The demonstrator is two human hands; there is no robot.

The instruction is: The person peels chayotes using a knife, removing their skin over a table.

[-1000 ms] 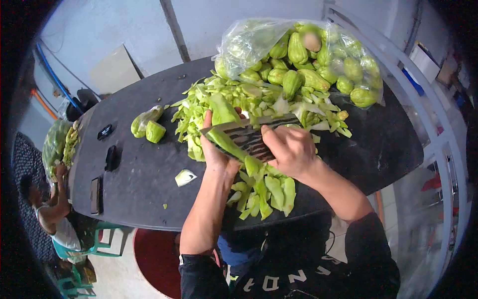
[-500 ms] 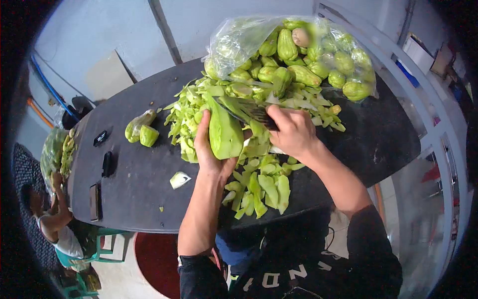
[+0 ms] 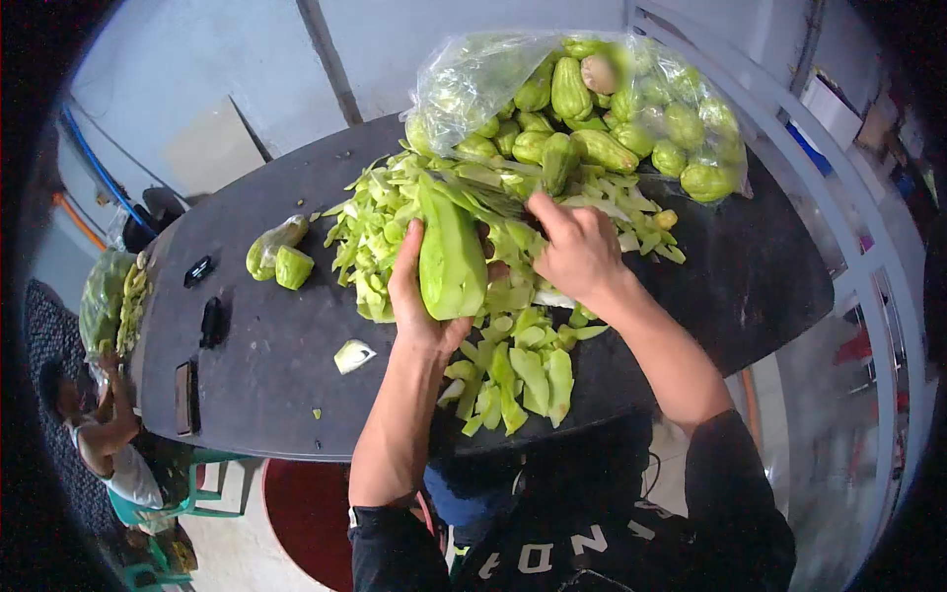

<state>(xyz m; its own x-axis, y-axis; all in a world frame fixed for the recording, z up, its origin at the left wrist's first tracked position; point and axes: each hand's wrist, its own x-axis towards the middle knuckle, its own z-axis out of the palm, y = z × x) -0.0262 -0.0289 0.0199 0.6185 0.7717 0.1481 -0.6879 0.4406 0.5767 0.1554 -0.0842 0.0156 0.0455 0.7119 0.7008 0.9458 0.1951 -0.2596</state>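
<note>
My left hand (image 3: 422, 314) is wrapped round a peeled, pale-green chayote (image 3: 452, 264), held upright above the heap of peelings (image 3: 380, 227). The fingers of my right hand (image 3: 584, 249) are closed on a knife (image 3: 501, 203), whose handle is mostly hidden in the fist. Its dark blade lies against the upper right side of the chayote, partly covered by a strip of green peel. More loose peel strips (image 3: 533, 370) lie on the table below my hands.
A clear plastic bag (image 3: 483, 79) of whole chayotes (image 3: 570, 91) stands at the back of the dark table (image 3: 266, 375). To the left lie chayote pieces (image 3: 294, 266), a white-green scrap (image 3: 354, 356) and small dark objects (image 3: 187, 398). A person (image 3: 109, 434) sits far left.
My right hand and the knife have shifted slightly up, with the blade nearer the top of the chayote. The chayote has turned a little more upright in my left hand.
</note>
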